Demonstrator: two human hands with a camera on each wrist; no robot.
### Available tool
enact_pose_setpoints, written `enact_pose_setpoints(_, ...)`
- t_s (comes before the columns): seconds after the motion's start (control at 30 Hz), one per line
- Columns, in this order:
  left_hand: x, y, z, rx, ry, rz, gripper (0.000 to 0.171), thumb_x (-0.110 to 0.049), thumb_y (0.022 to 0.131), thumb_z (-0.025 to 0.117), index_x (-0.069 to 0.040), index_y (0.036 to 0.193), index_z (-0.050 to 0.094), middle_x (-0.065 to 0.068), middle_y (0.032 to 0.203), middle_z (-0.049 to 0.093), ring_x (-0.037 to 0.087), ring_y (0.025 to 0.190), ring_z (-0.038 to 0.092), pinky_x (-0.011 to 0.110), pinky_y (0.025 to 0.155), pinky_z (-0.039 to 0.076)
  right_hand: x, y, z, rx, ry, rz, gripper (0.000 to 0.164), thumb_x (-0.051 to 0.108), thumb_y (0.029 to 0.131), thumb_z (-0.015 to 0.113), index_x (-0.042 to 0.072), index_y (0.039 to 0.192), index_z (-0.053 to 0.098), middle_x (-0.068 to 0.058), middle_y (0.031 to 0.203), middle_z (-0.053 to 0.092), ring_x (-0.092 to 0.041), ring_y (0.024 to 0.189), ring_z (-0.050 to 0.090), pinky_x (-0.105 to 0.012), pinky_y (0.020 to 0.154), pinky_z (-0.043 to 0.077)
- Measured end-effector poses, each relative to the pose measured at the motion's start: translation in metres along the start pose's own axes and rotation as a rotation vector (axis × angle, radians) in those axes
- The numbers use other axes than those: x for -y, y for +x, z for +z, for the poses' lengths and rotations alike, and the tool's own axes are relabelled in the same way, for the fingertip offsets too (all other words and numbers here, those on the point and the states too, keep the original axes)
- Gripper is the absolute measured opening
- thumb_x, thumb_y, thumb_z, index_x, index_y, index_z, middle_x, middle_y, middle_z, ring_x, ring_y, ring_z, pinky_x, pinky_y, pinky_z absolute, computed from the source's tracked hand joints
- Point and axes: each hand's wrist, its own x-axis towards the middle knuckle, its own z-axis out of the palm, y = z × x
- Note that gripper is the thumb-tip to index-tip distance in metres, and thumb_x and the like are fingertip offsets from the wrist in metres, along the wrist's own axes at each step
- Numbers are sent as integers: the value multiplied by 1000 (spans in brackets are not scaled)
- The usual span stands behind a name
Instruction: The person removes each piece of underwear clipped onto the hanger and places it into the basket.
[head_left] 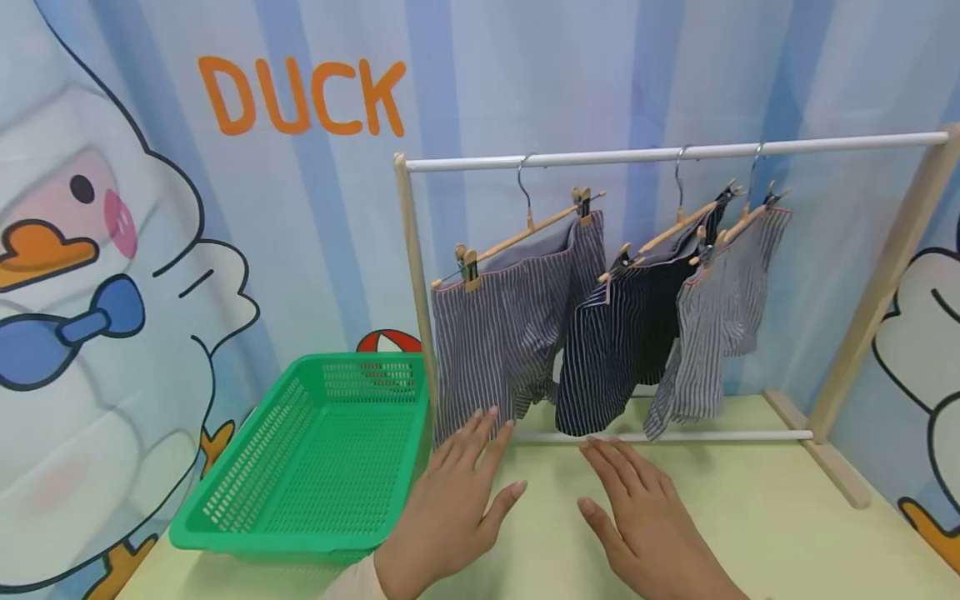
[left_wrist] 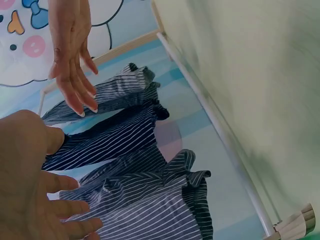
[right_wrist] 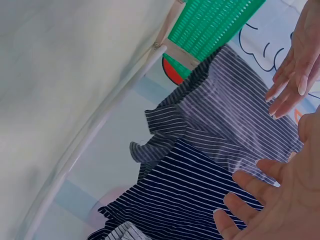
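Three pairs of striped shorts hang by clip hangers from the rack's white rail (head_left: pixel 652 156). The grey-striped shorts (head_left: pixel 480 342) are on the left, the dark navy shorts (head_left: pixel 611 350) in the middle, the light grey shorts (head_left: pixel 723 308) on the right. My left hand (head_left: pixel 453 500), palm down with fingers extended, is in front of the grey-striped shorts; whether it touches them I cannot tell. My right hand (head_left: pixel 648 517) is held likewise, fingers straight, below and in front of the navy shorts. Both hands hold nothing.
A green plastic basket (head_left: pixel 300 533) with nothing in it stands left of the rack on the pale yellow table (head_left: pixel 757 533). The rack's wooden post (head_left: pixel 877 292) and foot are at the right. A duck-print curtain (head_left: pixel 480 67) hangs behind.
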Motion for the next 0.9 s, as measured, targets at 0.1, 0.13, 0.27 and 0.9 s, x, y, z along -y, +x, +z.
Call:
enact_pose_setpoints(0.1,0,-6,1,-35,-12,5,60,-48,100,35,-9,146,32,13,152,27,27,137,18,51,106,31,3,0,2,-13,8,-9,53,35,97,49,10,142,37,-11,139,43,-31,125,34,-59,93,36)
enact_pose_setpoints(0.13,0,-6,1,-50,-12,6,60,-48,100,35,-9,146,33,13,151,28,27,137,20,51,106,32,3,2,2,-29,6,-15,52,34,96,50,10,141,38,-13,137,44,-32,122,37,-59,91,38)
enact_pose_setpoints(0.27,0,-4,1,-85,-15,17,59,-48,100,33,-10,146,33,13,150,30,27,136,22,52,105,33,4,6,0,-64,1,-11,52,34,95,53,11,139,40,-16,131,45,-36,114,41,-60,87,40)
enact_pose_setpoints(0.9,8,9,7,-139,-69,-32,56,-47,98,40,-10,141,40,14,146,36,30,130,32,55,100,35,-14,24,-11,-192,49,14,62,29,87,65,6,139,40,-21,128,45,-33,109,41,-55,86,42)
